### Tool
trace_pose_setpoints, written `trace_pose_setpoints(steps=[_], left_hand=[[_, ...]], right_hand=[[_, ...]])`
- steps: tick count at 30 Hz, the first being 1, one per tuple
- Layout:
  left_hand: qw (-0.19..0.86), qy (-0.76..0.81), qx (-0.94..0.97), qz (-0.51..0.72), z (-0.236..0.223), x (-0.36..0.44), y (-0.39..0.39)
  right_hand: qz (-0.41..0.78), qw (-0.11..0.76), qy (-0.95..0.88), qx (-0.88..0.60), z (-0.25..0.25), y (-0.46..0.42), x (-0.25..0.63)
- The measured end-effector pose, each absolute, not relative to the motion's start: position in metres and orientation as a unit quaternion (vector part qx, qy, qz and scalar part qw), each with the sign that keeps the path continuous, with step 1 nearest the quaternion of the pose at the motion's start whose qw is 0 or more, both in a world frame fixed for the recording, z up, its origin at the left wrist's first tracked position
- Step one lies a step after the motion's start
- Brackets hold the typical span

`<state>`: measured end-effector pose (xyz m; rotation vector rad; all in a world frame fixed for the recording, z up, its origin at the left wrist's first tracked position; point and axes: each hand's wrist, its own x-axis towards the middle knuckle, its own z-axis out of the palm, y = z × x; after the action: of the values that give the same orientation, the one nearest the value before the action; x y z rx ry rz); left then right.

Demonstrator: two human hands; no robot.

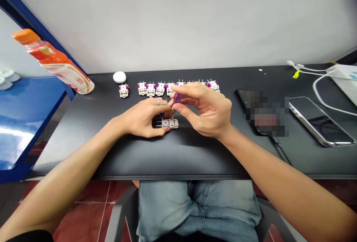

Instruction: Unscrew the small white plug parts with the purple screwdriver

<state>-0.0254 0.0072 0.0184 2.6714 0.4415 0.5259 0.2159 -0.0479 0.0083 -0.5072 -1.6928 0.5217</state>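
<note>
My left hand (145, 117) pins a small white-and-purple electrical plug piece (170, 123) to the dark desk top, thumb in front and fingers behind. Its metal prongs point left, toward my palm. Between thumb and fingertips, my right hand (208, 110) grips the purple handle of a small screwdriver (177, 98). The thin shaft slants down to the plug piece; whether the tip sits in a screw is too small to tell. Behind my hands stands a row of several similar plug pieces (151, 89), partly hidden by my right hand. One more plug piece (124, 91) is apart at the left.
A white rounded case (119, 77) lies at the back left, near an orange drink bottle (63, 65). On the right are a partly blurred dark device (245, 102) with a cable, a phone (323, 121), and a white cable (316, 89). The desk (173, 160) ends above my lap.
</note>
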Motion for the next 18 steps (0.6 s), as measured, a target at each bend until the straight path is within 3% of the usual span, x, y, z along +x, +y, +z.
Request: trace_pose_setpoints(steps=[3, 8, 13, 18], left_hand=[[0.195, 0.158, 0.952, 0.174, 0.0191, -0.0257, 0.0074], [0.190, 0.159, 0.950, 0.191, 0.0171, -0.0266, 0.0082], [0.187, 0.157, 0.953, 0.178, 0.0182, -0.0267, 0.0077], [0.180, 0.151, 0.953, 0.194, 0.0187, -0.0271, 0.0083]], right_hand=[[0.261, 0.593, -0.728, -0.225, 0.0084, -0.0482, 0.2158], [0.193, 0.610, -0.733, -0.231, 0.0091, -0.0474, 0.2170], [0.236, 0.595, -0.732, -0.234, 0.0106, -0.0477, 0.2163], [0.180, 0.625, -0.723, -0.232, 0.0112, -0.0461, 0.2165]])
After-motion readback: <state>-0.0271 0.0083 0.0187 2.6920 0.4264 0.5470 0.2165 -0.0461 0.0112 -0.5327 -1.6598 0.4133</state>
